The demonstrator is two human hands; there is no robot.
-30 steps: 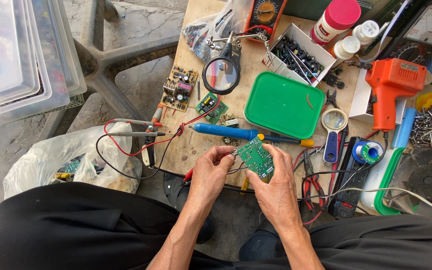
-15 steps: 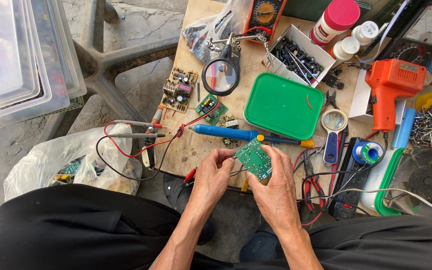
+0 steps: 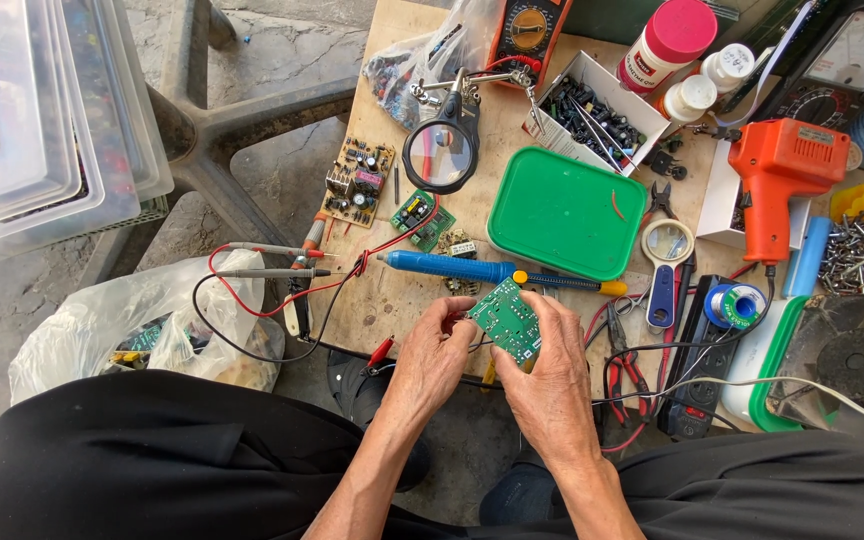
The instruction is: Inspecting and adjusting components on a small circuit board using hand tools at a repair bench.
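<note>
I see both hands holding a small green circuit board point(image 3: 508, 322) at the near edge of the wooden table point(image 3: 392, 300): my left hand point(image 3: 432, 360) pinches its left edge, my right hand point(image 3: 552, 385) grips its right side. Just beyond lie a blue soldering iron point(image 3: 452, 267) and a green tray point(image 3: 564, 212).

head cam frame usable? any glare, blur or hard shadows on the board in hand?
Head view: even daylight, sharp; the green circuit board between the left hand and right hand is in focus, no hard shadow on it. Mild glare on the magnifier lens; wide-angle bending at the edges.
</note>
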